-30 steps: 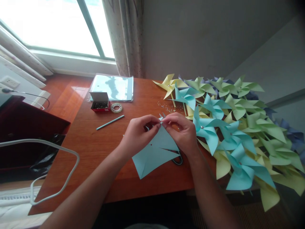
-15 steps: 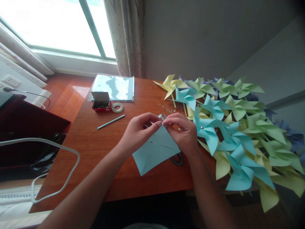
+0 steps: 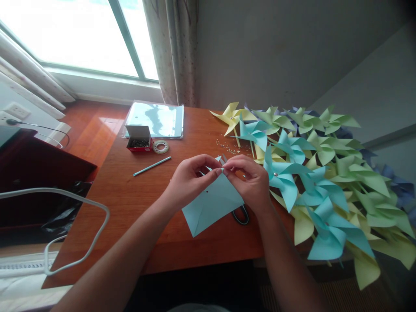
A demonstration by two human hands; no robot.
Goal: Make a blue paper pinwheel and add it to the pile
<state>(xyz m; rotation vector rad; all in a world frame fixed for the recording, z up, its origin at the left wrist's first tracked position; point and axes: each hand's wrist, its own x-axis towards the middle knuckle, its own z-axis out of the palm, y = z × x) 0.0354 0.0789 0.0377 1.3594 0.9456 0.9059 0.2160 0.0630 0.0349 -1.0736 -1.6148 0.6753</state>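
Pinching the top corner of a blue sheet (image 3: 212,203), the left hand (image 3: 190,180) and right hand (image 3: 250,182) meet fingertip to fingertip just above the middle of the bench (image 3: 136,203). Both hands are closed narrow on that one corner; the sheet hangs from them toward 7 o'clock, its lower point resting near the bench's front edge. A small dark dot marks the sheet's centre. Scissors (image 3: 240,214) lie under the sheet at 5 o'clock of the pinch, only the handle loop showing.

To do this fold well, I judge the corner should be kept tight between both thumbs and forefingers and drawn toward the centre dot without creasing the curve flat; letting the rest of the sheet lie loose on the bench helps the other cut flaps stay out of the way.

At 3 o'clock a heap of finished pinwheels (image 3: 312,173), blue, yellow, green and some purple, covers the bench's right end and spills past its front edge. Small shiny bits (image 3: 227,146) are scattered at 12 o'clock of the hands. At 10 o'clock lie a thin stick (image 3: 152,166), then a tape roll (image 3: 160,147) and an open box (image 3: 138,138) of dark small parts, with a clear folder (image 3: 156,119) behind them.

Farther off, a window (image 3: 71,34) and curtain (image 3: 170,52) stand at 11 o'clock, a grey wall at 1 o'clock, and a white cable (image 3: 78,208) loops at 9 o'clock beside a dark cabinet.
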